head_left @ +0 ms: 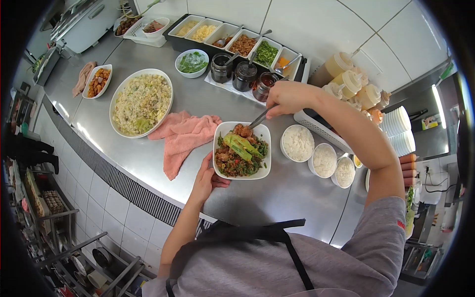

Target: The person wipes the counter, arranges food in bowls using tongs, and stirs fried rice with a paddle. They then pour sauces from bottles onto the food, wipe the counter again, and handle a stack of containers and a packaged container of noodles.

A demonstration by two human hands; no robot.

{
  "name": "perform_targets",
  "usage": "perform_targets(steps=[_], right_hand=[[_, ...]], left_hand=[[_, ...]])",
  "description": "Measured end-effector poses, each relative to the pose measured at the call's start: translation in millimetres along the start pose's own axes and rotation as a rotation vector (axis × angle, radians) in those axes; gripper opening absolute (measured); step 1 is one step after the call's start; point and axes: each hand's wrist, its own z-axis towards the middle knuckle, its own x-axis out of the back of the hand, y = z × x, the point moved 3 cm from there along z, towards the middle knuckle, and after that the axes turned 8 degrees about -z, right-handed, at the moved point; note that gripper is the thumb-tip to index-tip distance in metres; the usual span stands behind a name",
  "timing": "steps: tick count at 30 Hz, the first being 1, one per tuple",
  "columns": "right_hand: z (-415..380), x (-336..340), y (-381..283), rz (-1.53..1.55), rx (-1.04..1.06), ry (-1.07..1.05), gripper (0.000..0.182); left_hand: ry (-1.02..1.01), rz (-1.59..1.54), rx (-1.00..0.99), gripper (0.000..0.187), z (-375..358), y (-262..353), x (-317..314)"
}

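Note:
A square white bowl [265,169] of chopped greens, meat pieces and pale green leaves sits on the steel counter [237,200]. Against its lower left side rests my left hand [204,180], fingers curled at the rim and partly under it. My right hand [287,100] is above the bowl's upper right, pinching the handle of a metal utensil [258,119]. The utensil's lower end meets the meat at the top of the bowl. Just left of the bowl lies a crumpled pink cloth [180,136].
An oval bowl of fried rice [141,106] stands left. Behind are dark sauce jars [244,75] and a topping rack [242,44]. Three bowls of white rice [297,142] are right, near squeeze bottles [350,81]. A small dish of diced food [98,81] is far left.

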Motion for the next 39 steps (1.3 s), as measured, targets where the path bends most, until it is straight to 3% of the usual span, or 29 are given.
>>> perform_targets(steps=[3,5,9,13,15,17,18,23,26,28,31,33,34,36,38,39], right_hand=[[8,-3,-4,-0.033,0.048,0.015,0.028],[5,4,-8,-0.05,-0.034,-0.049,0.028],[-10,46,-9,-0.016,-0.029,0.009,0.032],[6,97,21,-0.065,-0.144,0.257,0.049],[34,124,44,-0.265,-0.287,0.673,0.054],[84,149,62,-0.223,-0.369,0.764,0.049],[110,159,66,-0.222,-0.394,0.757,0.049],[243,173,68,-0.31,-0.486,0.644,0.05],[273,151,55,-0.397,-0.532,0.482,0.048],[249,150,34,-0.571,-0.491,0.703,0.046],[178,122,4,-0.383,-0.202,0.901,0.039],[89,83,-38,-0.076,-0.014,1.066,0.031],[47,63,-62,0.076,-0.108,0.986,0.024],[-16,6,-89,0.235,-0.175,1.031,0.012],[-57,-55,-110,0.452,-0.448,0.909,0.013],[-67,-97,-113,0.49,-0.562,0.935,0.017]], left_hand=[[-0.006,0.001,0.017,0.053,1,-3,2],[0.008,0.015,0.021,0.052,0,-3,1],[0.018,0.01,0.0,0.051,-4,1,1],[0.108,0.03,-0.025,0.048,-18,7,10],[0.293,0.692,-0.457,0.043,-27,19,25],[0.472,1.013,-0.731,0.041,-36,46,27],[0.57,1.145,-0.867,0.041,-36,56,31],[0.661,1.227,-0.744,0.037,-7,66,55],[0.665,1.289,-0.714,0.027,-9,59,55],[0.641,1.27,-0.697,0.023,-10,59,57],[0.66,1.212,-0.762,0.018,-13,60,56],[0.724,1.413,-0.939,0.018,-23,74,42],[0.721,1.413,-0.945,0.018,-17,77,41],[0.345,0.969,-0.99,0.018,4,86,38],[0.181,0.828,-0.753,0.017,34,99,23],[0.174,0.84,-0.758,0.017,45,104,16]])
